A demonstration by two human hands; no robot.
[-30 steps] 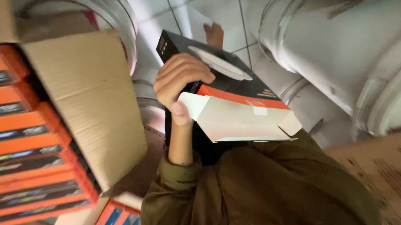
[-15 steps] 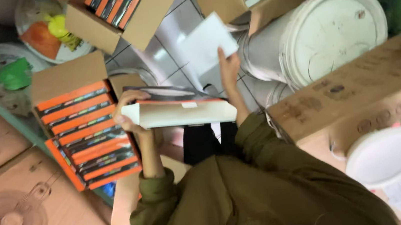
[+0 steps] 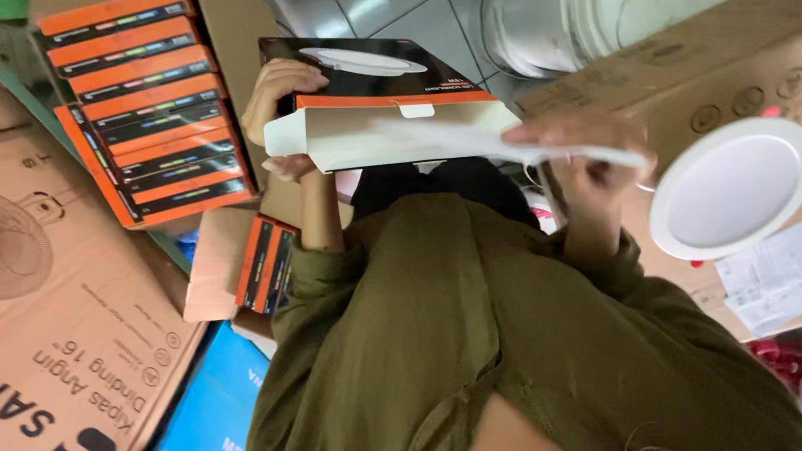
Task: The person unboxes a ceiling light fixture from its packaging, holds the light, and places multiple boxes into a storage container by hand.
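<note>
**Open carton in one hand, blurred white sheet in the other**

The left hand [image 3: 274,104] is closed around the end of a flat black-and-orange box [image 3: 378,107], thumb on top and fingers underneath, holding it level with its pale end flap open toward the person. The right hand [image 3: 587,159] pinches a thin white sheet [image 3: 512,142] that stretches from the box's open mouth to the fingers; it is blurred, so what it is cannot be told. Just beyond the right hand, a round white lamp disc [image 3: 734,187] lies on a large brown carton [image 3: 764,53], with a printed leaflet [image 3: 794,271] beside it. Past the left hand stands a stack of orange boxes [image 3: 141,109].
</note>
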